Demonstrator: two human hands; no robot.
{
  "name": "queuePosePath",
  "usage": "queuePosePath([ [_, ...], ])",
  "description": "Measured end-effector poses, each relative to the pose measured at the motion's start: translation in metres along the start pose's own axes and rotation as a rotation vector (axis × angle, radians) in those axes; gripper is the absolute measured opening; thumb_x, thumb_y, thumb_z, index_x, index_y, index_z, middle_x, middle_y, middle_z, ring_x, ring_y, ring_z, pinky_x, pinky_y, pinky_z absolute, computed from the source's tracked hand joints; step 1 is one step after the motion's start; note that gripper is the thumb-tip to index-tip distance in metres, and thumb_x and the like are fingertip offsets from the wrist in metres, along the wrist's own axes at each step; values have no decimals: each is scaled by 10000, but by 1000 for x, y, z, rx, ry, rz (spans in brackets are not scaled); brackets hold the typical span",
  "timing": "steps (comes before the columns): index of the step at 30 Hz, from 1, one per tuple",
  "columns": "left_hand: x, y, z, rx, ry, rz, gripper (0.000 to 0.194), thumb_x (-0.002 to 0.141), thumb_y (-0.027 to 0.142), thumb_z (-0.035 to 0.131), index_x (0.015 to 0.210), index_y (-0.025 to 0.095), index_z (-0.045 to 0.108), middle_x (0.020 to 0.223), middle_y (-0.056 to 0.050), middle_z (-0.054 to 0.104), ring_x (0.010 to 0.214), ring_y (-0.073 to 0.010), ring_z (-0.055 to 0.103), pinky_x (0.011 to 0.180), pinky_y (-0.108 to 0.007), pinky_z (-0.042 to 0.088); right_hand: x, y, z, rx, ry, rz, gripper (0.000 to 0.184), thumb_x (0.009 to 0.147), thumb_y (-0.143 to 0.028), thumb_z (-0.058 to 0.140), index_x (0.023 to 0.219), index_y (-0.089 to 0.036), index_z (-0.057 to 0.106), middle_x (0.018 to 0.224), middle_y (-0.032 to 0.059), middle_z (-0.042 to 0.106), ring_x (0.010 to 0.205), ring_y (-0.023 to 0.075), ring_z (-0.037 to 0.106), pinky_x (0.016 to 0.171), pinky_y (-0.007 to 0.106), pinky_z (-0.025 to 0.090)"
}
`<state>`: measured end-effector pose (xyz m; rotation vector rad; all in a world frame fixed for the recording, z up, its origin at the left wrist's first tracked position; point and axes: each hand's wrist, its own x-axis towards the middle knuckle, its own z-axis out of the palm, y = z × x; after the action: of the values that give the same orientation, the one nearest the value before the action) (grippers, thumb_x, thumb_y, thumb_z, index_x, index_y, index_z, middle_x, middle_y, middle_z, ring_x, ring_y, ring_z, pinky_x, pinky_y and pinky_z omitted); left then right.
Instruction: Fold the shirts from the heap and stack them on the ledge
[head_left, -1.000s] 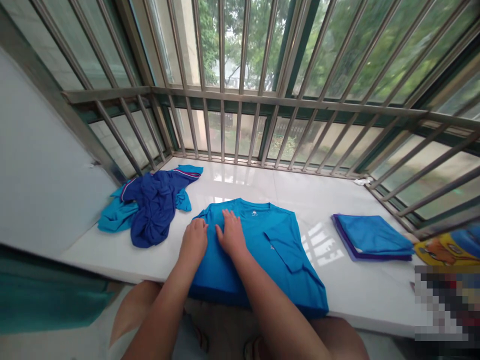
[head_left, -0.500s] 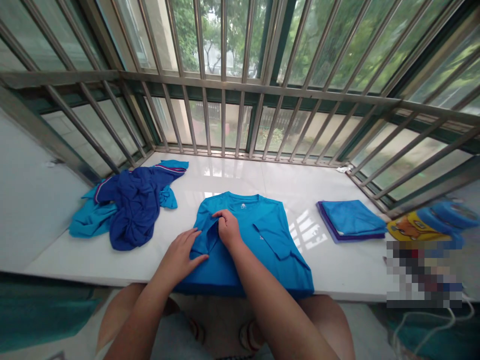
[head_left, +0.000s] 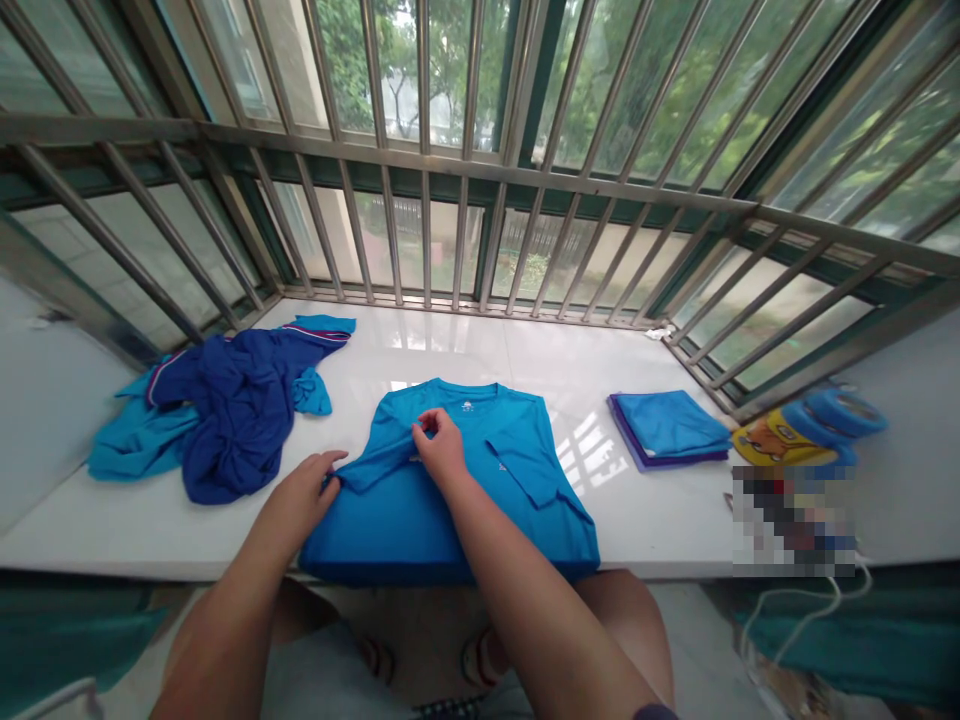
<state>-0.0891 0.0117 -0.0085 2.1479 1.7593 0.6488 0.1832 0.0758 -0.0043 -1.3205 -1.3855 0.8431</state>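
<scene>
Blue T-shirt [head_left: 457, 520] lies flat under both hands, on a white ledge [head_left: 645, 530], with its neck away from the person. One side is folded over the middle. The left hand [head_left: 300, 497] touches the edge of that fold. The right hand [head_left: 442, 447] pinches the top of it. The hands are apart. A messy dark blue shirt [head_left: 240, 415] lies left of the left hand, and a folded blue pile [head_left: 667, 428] lies right of the right hand.

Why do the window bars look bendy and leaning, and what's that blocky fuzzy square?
In the head view, the window bars lean and curve, probably from a wide lens; in the same view, the blocky patch is pixelated, so what lies under it cannot be told.
</scene>
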Motion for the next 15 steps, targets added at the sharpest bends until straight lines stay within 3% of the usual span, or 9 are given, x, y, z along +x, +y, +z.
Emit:
queuePosePath([
  [6, -2, 2, 2, -76, -10, -36, 419, 916, 504, 602, 1207, 250, 762, 982, -38, 734, 879, -250, 712, 812, -342, 561, 1, 1, 1, -20, 6, 5, 148, 857, -327, 646, 967, -231, 673, 900, 2, 701, 820, 178, 657, 812, 315, 543],
  [12, -3, 1, -3, -144, -70, -1, 426, 933, 471, 598, 1269, 287, 784, 937, 1, 737, 708, -192, 651, 674, -294, 513, 2, 3, 0, -27, 28, 19, 174, 863, -341, 618, 987, -233, 675, 952, 19, 725, 814, 176, 652, 790, 312, 550],
  [15, -5, 5, -4, -177, -26, -22, 376, 954, 462, 572, 1185, 298, 819, 990, -13, 774, 817, -213, 705, 754, -304, 538, 2, 5, -2, -16, 34, 28, 198, 882, -380, 604, 994, -231, 669, 935, 21, 727, 779, 173, 646, 753, 303, 546],
])
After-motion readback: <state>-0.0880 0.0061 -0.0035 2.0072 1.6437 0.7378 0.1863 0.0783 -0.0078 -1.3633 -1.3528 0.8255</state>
